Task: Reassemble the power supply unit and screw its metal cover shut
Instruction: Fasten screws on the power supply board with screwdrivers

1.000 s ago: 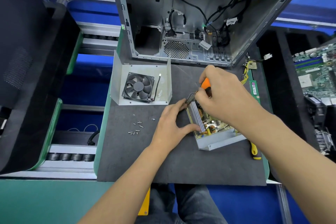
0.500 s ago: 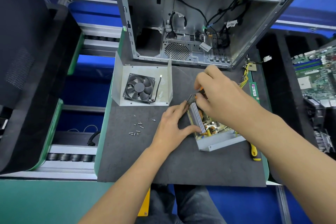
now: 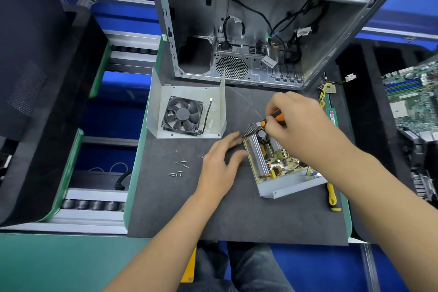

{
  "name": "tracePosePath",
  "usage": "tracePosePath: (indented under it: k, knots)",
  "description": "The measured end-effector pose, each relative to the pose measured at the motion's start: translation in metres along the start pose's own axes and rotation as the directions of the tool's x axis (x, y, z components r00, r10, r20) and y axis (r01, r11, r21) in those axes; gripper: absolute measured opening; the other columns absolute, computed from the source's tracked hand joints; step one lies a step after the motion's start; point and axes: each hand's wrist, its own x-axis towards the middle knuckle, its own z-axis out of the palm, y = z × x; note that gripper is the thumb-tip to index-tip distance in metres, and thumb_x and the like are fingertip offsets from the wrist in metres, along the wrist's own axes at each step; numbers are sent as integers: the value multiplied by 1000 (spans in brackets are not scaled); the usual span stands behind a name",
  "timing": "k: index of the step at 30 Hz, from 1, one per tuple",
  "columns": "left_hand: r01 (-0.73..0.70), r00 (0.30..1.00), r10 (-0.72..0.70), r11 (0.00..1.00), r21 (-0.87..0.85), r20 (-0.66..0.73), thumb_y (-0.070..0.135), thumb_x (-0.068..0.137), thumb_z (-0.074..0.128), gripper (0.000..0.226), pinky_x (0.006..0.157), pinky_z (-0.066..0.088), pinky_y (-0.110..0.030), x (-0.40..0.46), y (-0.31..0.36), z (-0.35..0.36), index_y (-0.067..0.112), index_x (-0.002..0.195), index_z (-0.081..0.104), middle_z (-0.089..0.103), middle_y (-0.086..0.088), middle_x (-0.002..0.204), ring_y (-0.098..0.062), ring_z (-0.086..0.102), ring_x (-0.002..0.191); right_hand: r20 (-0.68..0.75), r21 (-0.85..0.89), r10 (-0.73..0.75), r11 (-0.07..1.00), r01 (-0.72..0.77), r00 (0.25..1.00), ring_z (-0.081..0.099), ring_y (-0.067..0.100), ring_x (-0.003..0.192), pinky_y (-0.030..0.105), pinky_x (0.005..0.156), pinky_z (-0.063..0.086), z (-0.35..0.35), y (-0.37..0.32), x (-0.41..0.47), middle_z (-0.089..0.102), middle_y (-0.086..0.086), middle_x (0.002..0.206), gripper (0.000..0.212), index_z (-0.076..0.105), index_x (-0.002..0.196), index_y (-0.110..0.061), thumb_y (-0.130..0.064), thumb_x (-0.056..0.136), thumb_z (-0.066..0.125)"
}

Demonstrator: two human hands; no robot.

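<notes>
The power supply unit [image 3: 279,161] lies open on the dark mat [image 3: 225,211] of the desk, in front of the computer case [image 3: 260,31] and toward that case's right corner. The unit's circuit board, heat sinks and coils are exposed inside its grey metal tray.

The right hand [image 3: 301,125] is positioned over the far end of the power supply unit. Its fingers are curled round an orange-and-black screwdriver [image 3: 272,119], with the tool pointing down toward the far left corner of the unit. The exact point of tip contact cannot be determined.

The left hand [image 3: 219,163] rests on the mat just beside the left wall of the power supply unit. Its fingers are extended and relaxed and hold nothing; the fingertips lie against or very near the unit's far left corner, and which of the two cannot be determined.

The metal cover [image 3: 187,108] sits apart from the power supply unit, to its left and directly in front of the computer case. It lies with the inner face up and the side walls raised. A black fan [image 3: 182,115] with a short lead sits inside it.

A group of loose screws [image 3: 179,169] lies on the mat to the left of the power supply unit, in front of the metal cover. A yellow-handled tool [image 3: 331,197] lies at the near right corner of the unit. A green memory module [image 3: 331,116] lies beyond the right hand, near the mat's right edge.
</notes>
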Motion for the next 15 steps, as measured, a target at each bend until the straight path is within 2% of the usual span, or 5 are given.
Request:
tracePosePath:
  k: [3, 7, 9, 12, 15]
  knots:
    - [-25, 990, 19, 999, -40, -139, 14, 94, 62, 25, 91, 54, -27, 5, -1, -1, 14, 118, 67, 71, 5, 108, -3, 68, 97, -36, 118, 97, 989, -92, 995, 54, 9, 74, 26, 66, 41, -7, 6, -4, 56, -8, 80, 3, 59, 83, -22, -21, 86, 60]
    - [2, 993, -12, 996, -94, -114, 1, 93, 63, 31, 91, 52, -20, 10, 1, -3, 15, 121, 68, 70, 7, 107, -3, 68, 99, -70, 267, 202, 947, -177, 977, 54, -1, 64, 7, 57, 38, -16, 11, -10, 58, -11, 64, 6, 60, 76, -25, -22, 81, 62]
    - [89, 993, -104, 971, -224, -56, 0, 95, 61, 34, 89, 51, -17, 11, 5, -3, 22, 120, 67, 71, 13, 107, -3, 69, 98, -48, 337, 251, 915, -221, 967, 53, 3, 57, 9, 53, 41, -18, 13, -12, 62, -13, 66, 9, 61, 74, -25, -19, 80, 63]
    - [235, 970, -235, 825, -514, 66, -1, 100, 51, 30, 80, 54, -19, 12, 12, -4, 20, 114, 66, 76, 6, 102, -12, 73, 93, -4, 410, 304, 869, -276, 953, 59, 11, 57, 15, 49, 45, -17, 16, -16, 67, -8, 67, 12, 62, 74, -25, -15, 81, 62]
    - [314, 947, -281, 685, -658, 159, -2, 102, 46, 26, 76, 57, -22, 10, 17, -7, 10, 108, 68, 77, -6, 97, -19, 74, 88, 15, 436, 348, 842, -319, 938, 67, 21, 69, 34, 65, 57, -17, 19, -21, 70, -3, 71, 11, 63, 75, -26, -16, 81, 62]
